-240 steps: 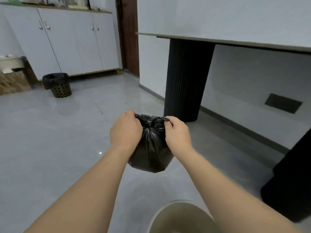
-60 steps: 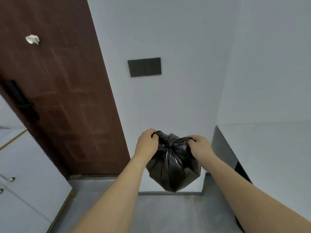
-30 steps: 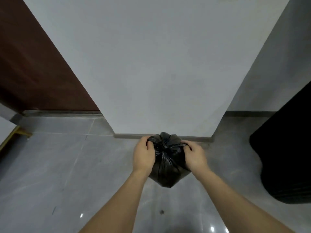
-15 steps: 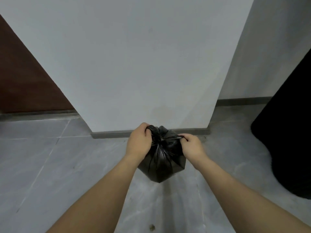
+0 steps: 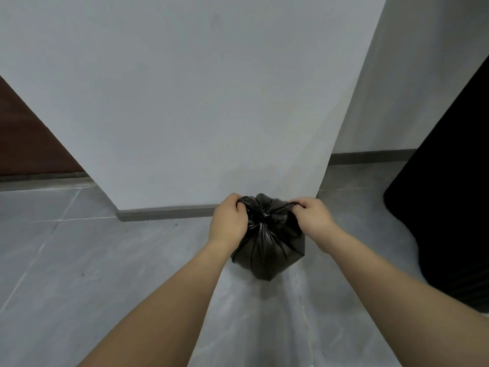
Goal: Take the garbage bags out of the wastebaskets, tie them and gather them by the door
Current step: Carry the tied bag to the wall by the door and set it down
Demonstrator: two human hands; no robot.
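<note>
Both hands grip one black garbage bag between them: the left hand is closed on a twisted ear of plastic at the bag's upper left, the right hand is closed on a matching ear at its upper right. The two ears run outward from a gathered knot that sits midway between the knuckles, so the bag's mouth points up toward the camera. From the knot the creased plastic fans downward into a rounded body that narrows to a blunt point below the hands; the bag's long axis therefore runs top to bottom, knot uppermost, tip toward the grey tiled floor. Whether that tip touches the floor cannot be told.

Just beyond the hands stands a pale wall with a grey skirting strip at its foot. Far to the left of the left hand shows a brown door. Well to the right of the right hand rises a dark, rounded black column.
</note>
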